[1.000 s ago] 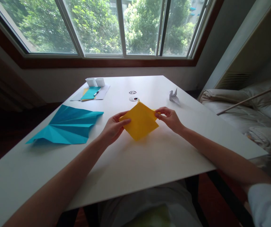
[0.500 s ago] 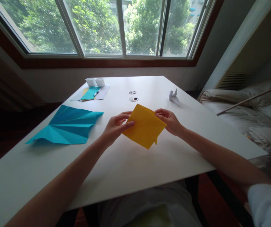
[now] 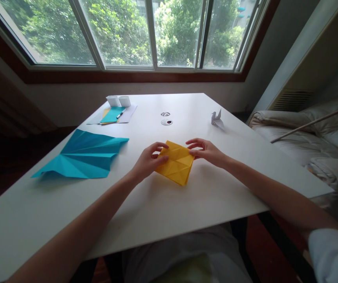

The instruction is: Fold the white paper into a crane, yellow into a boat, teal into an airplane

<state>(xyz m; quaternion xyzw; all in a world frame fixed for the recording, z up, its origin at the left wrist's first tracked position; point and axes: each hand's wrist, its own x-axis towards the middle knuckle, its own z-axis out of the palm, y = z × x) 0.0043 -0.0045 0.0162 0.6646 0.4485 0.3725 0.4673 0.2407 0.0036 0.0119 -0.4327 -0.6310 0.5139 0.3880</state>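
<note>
A folded yellow sheet of origami paper (image 3: 176,163), layered and marked with creases, is held between both hands close to the white table (image 3: 145,220). My left hand (image 3: 148,160) pinches its left corner between thumb and fingers. At the right corner, my right hand (image 3: 205,152) grips the paper's edge with its fingertips. To the left lies a large creased blue sheet of paper (image 3: 83,155), partly raised off the tabletop. Farther back on the right stands a small white paper crane (image 3: 216,118).
At the back left, two white containers (image 3: 118,101) stand behind a stack with a teal sheet (image 3: 111,114) and a pen (image 3: 121,114). Two round flat pieces (image 3: 166,122) lie at the back middle. A padded couch (image 3: 304,133) is right of the table.
The yellow paper has been lowered and tilted flatter, and a creased face now shows. My right hand has moved slightly left, closer to my left hand.
</note>
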